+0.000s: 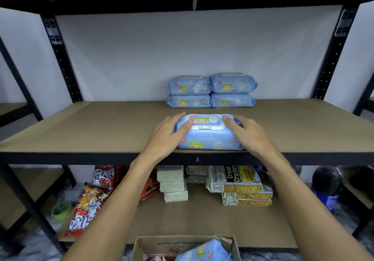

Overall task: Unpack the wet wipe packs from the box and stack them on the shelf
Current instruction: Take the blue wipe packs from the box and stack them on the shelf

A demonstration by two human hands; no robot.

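A blue wet wipe pack (208, 137) with a white flip lid lies on the brown shelf board (101, 127), close to its front edge. My left hand (170, 135) grips its left end, thumb on top. My right hand (249, 133) grips its right end the same way. At the back of the shelf stand two stacks of wipe packs (211, 90), side by side, each two high. Below me, the open cardboard box (153, 244) holds another blue pack (204, 250).
Black steel uprights (60, 58) frame the shelf, and another board runs overhead. On the lower shelf lie red snack bags (91, 198), stacked pale packets (174, 183) and cream cracker packs (240, 183). A dark round object sits on a blue bucket (325, 187) at the right.
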